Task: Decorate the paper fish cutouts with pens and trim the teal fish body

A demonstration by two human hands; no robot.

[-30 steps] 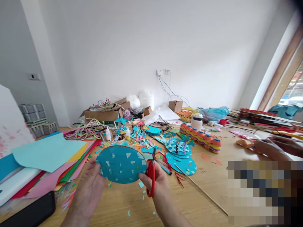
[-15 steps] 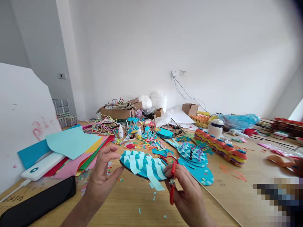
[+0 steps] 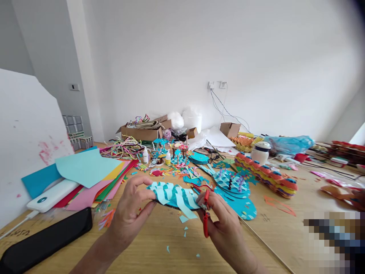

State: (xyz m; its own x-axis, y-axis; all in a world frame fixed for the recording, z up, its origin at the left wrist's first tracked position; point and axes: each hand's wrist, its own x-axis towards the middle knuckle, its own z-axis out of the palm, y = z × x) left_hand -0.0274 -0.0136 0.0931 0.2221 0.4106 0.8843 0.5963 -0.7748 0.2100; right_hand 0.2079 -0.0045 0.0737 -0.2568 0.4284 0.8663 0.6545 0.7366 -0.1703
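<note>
Just a teal disc, pale wavy strips

The scene is bright and evenly lit by soft daylight that seems to enter from the right. The white wall looks slightly washed out, and shadows on the table are faint and soft-edged. Wide-angle distortion bends lines toward the edges, and the top right corner darkens. A blocky pixelated patch covers the lower right. Distant clutter is soft.

Head camera looks forward and down, close over the table.
</note>
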